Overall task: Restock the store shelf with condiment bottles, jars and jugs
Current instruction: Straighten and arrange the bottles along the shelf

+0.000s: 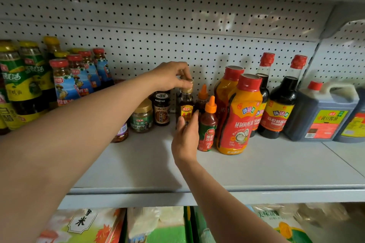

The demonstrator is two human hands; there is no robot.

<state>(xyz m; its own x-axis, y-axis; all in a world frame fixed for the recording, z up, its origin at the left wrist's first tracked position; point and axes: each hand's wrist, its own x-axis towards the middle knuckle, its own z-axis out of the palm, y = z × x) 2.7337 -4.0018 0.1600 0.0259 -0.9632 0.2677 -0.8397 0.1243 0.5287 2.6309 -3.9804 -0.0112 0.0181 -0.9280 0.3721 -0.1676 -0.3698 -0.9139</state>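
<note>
Left hand [173,76]: fingertips pinch the gold cap of the small bottle [185,107] from above.
Right hand [186,136]: fingers straight, resting on the bottle's front.
Bottle: upright, mid-shelf [256,165], near the back edge, between the dark jar [162,109] and the orange-capped bottles [207,124].
Long axis: vertical; both hands touch it.

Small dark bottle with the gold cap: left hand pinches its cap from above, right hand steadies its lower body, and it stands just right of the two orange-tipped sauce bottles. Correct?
Not quite. In the head view the small dark bottle stands just left of the two orange-tipped sauce bottles, not right of them. The rest holds: the left hand pinches its cap from above and the right hand steadies its lower body.
</note>
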